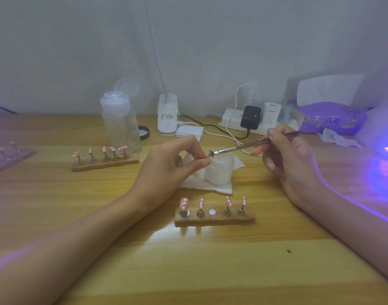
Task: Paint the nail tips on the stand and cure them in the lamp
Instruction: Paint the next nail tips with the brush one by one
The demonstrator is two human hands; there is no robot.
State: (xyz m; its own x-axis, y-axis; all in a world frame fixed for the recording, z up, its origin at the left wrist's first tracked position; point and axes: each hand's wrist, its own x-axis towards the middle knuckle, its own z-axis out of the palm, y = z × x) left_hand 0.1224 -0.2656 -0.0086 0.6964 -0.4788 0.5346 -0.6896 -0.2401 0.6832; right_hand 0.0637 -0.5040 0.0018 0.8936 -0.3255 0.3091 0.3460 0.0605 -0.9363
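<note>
At desk centre: left hand pinches a nail tip; right hand fingers pinch brush against it.
Near stand: four tips look painted, middle slot empty.
Lamp: glowing; curing likely remains.

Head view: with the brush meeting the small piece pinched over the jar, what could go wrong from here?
The left hand pinches the small piece just above the jar; if that grip slips, it could drop there. The right hand holds the brush far back on its handle, so the bristles may wander. Both forearms flank the near stand; pulling back could knock its four pink tips.
</note>
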